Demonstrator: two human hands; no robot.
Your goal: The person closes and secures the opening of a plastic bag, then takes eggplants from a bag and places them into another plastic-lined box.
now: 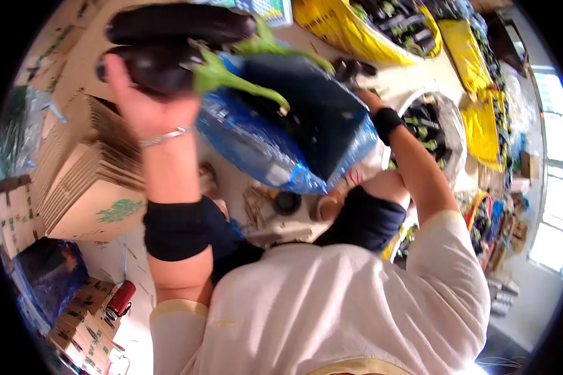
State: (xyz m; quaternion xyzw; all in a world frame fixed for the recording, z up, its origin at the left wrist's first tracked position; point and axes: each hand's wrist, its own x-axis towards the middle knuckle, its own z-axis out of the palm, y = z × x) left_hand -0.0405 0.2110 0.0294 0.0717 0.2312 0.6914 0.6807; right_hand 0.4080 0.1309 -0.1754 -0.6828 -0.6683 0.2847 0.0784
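Two dark purple eggplants [162, 65] with green stems lie side by side in my left hand [150, 112], raised at the upper left, its fingers partly hidden beneath them. A dark box lined with blue plastic [256, 147] is between my arms, tilted, with its opening toward the right. My right hand [370, 100] is at the box's upper right edge, next to some dark eggplants [355, 67]. Its fingers are small and blurred, so their grip cannot be made out.
Flattened cardboard boxes [94, 194] are stacked at the left. A yellow bag of eggplants [356, 31] lies at the top, and a white sack of eggplants [447, 131] stands right of my right hand. A black roll [287, 202] is on the floor between my legs.
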